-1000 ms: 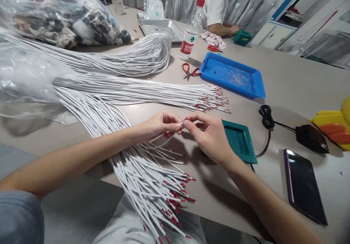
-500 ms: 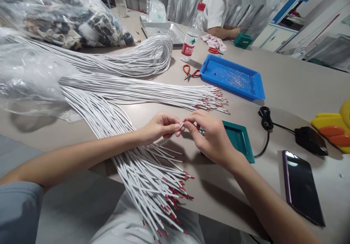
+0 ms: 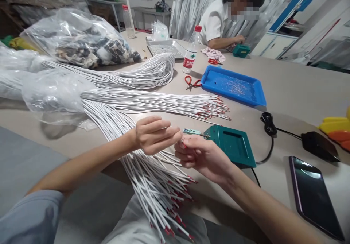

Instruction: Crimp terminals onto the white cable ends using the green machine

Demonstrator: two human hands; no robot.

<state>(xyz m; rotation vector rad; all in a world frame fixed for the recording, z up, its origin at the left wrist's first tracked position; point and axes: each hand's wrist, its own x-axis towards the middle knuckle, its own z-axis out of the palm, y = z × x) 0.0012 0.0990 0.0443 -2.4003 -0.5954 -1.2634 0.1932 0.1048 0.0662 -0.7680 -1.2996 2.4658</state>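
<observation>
My left hand [image 3: 157, 134] is turned with its back up, fingers drawn together and their tips meeting my right hand; what they pinch is hidden. My right hand [image 3: 201, 154] is closed on a cable end, its red wire [image 3: 184, 145] showing between thumb and fingers. Below both hands, a fan of white cables [image 3: 139, 171] with red wire ends hangs over the table edge toward my lap. Just beyond my right hand sits a green box-shaped device [image 3: 232, 145], with a light-green-handled tool [image 3: 193, 131] near its left side.
Another white cable bundle [image 3: 153, 100] lies behind, with a looped bundle [image 3: 161, 70] beyond it. Red-handled cutters [image 3: 192, 82], a blue tray [image 3: 235, 85], a water bottle [image 3: 190, 52], a pedal-like black box [image 3: 319, 145] and a phone [image 3: 314, 193] are around. A co-worker [image 3: 216, 25] sits opposite.
My left hand has rolled over, back upward, and my right hand has turned with its thumb side up. The red wire now shows in it. The view has tilted up, uncovering more of the green device.
</observation>
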